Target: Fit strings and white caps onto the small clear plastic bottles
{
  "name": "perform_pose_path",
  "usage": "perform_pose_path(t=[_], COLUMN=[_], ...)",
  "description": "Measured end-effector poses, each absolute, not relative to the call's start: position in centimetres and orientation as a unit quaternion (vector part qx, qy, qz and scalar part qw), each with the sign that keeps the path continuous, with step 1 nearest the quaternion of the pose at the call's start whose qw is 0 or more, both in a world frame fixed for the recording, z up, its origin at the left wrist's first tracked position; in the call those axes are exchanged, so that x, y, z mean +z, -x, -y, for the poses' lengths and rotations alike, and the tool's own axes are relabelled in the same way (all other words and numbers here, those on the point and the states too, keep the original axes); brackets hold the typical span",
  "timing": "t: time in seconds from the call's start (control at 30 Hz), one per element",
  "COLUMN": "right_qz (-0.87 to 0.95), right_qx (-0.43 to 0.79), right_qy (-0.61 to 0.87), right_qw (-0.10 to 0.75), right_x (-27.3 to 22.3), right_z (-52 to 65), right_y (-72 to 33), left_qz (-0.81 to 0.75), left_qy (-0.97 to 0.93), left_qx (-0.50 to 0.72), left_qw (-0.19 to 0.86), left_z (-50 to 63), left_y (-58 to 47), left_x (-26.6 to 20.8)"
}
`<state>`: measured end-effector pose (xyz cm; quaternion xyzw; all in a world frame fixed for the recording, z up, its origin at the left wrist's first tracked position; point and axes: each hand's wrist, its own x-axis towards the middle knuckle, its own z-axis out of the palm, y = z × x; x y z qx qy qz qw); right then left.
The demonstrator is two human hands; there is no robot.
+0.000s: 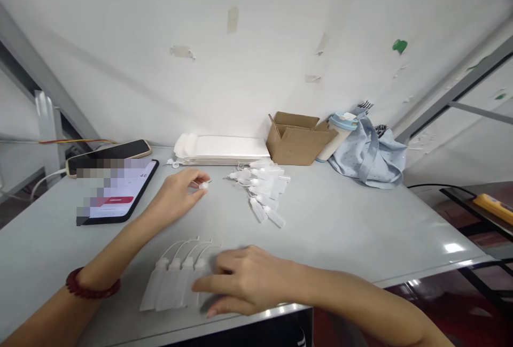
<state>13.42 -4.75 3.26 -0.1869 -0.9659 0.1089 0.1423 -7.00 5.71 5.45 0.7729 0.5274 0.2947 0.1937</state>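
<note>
My left hand (pixel 182 194) pinches a small white cap with a thin needle tip (pixel 203 185) between thumb and fingertips, raised a little above the table. Several flat translucent squeeze bottles (pixel 172 283) lie side by side near the front edge, their thin tethers curving away from me. My right hand (pixel 244 280) reaches over the right end of this row with its fingers apart. Whether its fingertips touch the last bottle I cannot tell. A loose pile of similar small bottles (pixel 262 186), some with needle tips, lies farther back in the middle.
Behind the pile are a stack of white flat boxes (pixel 224 148), an open cardboard box (pixel 296 144), a lidded cup (pixel 339 136) and a light blue cloth bag (pixel 368 149). Two phones, one lit (pixel 120 192) and one dark (pixel 110 155), lie at the left. A white wall rises behind.
</note>
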Motion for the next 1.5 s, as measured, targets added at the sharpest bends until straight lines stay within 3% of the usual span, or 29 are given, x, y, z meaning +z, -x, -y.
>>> perform_pose_path(t=[0.33,0.57,0.73,0.87,1.07,1.23,1.5], right_qz=[0.967,0.924,0.877,0.868,0.865,0.813,0.709], right_qx=[0.049,0.014,0.039,0.059,0.196,0.345,0.532], right_qy=[0.198,0.283,0.306,0.293,0.262,0.327,0.339], right_qw=[0.155,0.258,0.367,0.397,0.381,0.337,0.316], right_x=[2.4,3.3,4.0,4.2,4.4,5.0,5.9], right_z=[4.5,2.1,1.0,1.1,1.8,2.3,1.9], right_y=[-13.5,-15.9,-16.8,-16.7,-16.6,-16.7,-16.9], left_qz=[-0.51,-0.489,-0.479,-0.467,-0.428,-0.363,-0.373], left_qy=[-0.664,-0.606,-0.619,-0.619,-0.603,-0.61,-0.627], left_qx=[0.365,0.392,0.359,0.325,0.322,0.306,0.3], left_qw=[0.407,0.49,0.508,0.542,0.591,0.634,0.614], left_z=[-2.8,-2.1,-1.5,-1.5,-1.6,-1.3,-1.1], left_y=[4.6,5.3,4.9,4.4,4.3,4.0,3.5], left_x=[7.1,8.0,8.5,8.1,7.5,7.7,7.6])
